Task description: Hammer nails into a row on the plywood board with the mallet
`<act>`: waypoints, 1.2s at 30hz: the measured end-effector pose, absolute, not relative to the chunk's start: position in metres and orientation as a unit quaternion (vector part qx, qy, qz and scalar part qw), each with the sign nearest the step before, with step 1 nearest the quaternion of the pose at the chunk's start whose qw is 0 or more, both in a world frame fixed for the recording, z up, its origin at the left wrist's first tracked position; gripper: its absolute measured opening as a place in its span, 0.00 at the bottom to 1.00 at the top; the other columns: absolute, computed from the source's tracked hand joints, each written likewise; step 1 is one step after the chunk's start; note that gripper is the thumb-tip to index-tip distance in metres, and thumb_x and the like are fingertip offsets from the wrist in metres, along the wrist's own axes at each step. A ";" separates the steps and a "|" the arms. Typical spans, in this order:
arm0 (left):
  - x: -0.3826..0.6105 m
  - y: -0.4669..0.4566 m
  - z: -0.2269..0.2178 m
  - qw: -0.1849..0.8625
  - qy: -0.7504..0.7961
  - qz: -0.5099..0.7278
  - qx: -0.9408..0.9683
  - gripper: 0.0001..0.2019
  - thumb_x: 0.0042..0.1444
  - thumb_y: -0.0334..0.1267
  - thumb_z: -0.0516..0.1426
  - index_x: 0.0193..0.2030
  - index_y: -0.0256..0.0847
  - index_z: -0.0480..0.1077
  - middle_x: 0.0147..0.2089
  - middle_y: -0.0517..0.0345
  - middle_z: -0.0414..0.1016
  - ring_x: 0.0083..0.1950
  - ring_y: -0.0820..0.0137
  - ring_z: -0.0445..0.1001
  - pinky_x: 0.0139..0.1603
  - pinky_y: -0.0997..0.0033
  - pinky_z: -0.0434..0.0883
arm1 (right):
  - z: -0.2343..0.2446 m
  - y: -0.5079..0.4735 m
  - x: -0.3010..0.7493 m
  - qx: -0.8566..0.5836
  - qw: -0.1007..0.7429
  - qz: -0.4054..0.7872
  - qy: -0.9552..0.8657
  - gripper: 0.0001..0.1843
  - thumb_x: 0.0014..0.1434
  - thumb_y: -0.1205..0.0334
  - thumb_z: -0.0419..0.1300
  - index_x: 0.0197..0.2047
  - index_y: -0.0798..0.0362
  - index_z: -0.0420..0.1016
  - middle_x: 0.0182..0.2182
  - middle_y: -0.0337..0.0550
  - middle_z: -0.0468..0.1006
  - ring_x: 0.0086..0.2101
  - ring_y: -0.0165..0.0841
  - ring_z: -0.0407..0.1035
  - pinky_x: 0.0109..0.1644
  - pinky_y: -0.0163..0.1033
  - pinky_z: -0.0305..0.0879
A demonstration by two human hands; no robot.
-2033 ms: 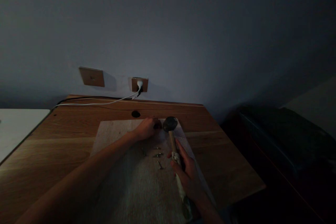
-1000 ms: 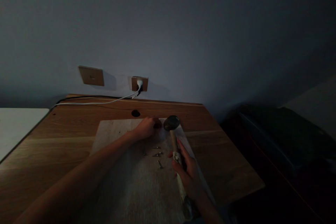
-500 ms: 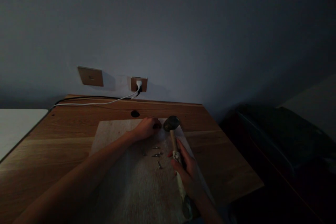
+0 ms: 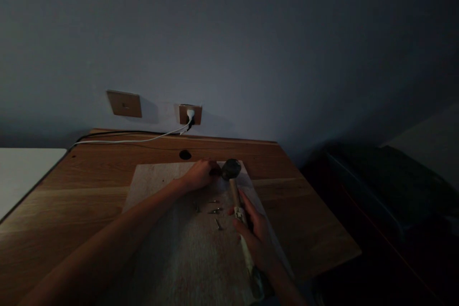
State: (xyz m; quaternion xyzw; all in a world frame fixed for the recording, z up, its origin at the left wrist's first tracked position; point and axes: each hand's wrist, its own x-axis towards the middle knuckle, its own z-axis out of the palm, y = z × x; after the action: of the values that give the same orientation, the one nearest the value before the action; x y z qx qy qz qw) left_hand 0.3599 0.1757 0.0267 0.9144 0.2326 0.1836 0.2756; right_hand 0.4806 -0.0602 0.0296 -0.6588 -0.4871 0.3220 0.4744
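Observation:
My right hand is wrapped round the pale wooden handle of a hammer, whose dark round head sits near the far edge of a light wooden board. My left hand rests on the board just left of the hammer head, fingers pinched together on something too small and dark to make out. Several loose nails lie on the board between my two hands.
The board lies on a brown wooden desk with a cable hole. A white cable runs to a wall socket; a second wall plate is left of it. A white surface adjoins the desk's left side, dark furniture its right.
The hammer head has shifted slightly left and down, closer to my left hand's fingertips. My left hand has stayed in place.

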 end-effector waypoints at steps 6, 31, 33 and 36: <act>0.360 0.176 0.026 0.276 0.232 0.184 0.914 0.13 0.54 0.27 0.60 0.43 0.40 0.82 0.43 0.51 0.83 0.42 0.63 0.80 0.46 0.70 0.73 | 0.030 -0.060 0.479 -0.646 0.494 0.320 -0.486 0.36 0.66 0.52 0.58 0.74 0.50 0.57 0.43 0.45 0.79 0.30 0.33 0.68 0.33 0.38 0.67; 0.339 0.145 0.070 0.214 0.128 -0.070 0.966 0.05 0.46 0.38 0.65 0.30 0.41 0.76 0.32 0.54 0.79 0.31 0.65 0.73 0.30 0.69 0.66 | 0.024 -0.059 0.482 -0.663 0.507 0.327 -0.443 0.41 0.64 0.51 0.60 0.76 0.49 0.54 0.42 0.44 0.78 0.28 0.32 0.66 0.31 0.38 0.66; 0.338 0.151 0.070 0.207 0.131 -0.057 0.968 0.03 0.46 0.37 0.64 0.28 0.41 0.76 0.31 0.54 0.79 0.31 0.65 0.73 0.31 0.69 0.66 | 0.024 -0.058 0.483 -0.661 0.509 0.328 -0.444 0.41 0.63 0.51 0.60 0.76 0.49 0.54 0.42 0.45 0.78 0.28 0.33 0.66 0.32 0.38 0.66; 0.329 0.165 0.076 0.206 0.161 -0.017 0.965 0.02 0.46 0.34 0.64 0.28 0.41 0.77 0.32 0.55 0.79 0.33 0.65 0.75 0.33 0.70 0.67 | 0.024 -0.058 0.482 -0.652 0.517 0.331 -0.445 0.41 0.64 0.52 0.60 0.76 0.49 0.54 0.42 0.44 0.79 0.28 0.32 0.66 0.32 0.38 0.67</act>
State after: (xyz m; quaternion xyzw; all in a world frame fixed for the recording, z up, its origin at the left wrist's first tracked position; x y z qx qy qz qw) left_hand 0.3288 0.1650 0.0757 0.9652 0.1606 -0.0170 0.2057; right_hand 0.4824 -0.0580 0.0245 -0.6522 -0.4447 0.3314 0.5168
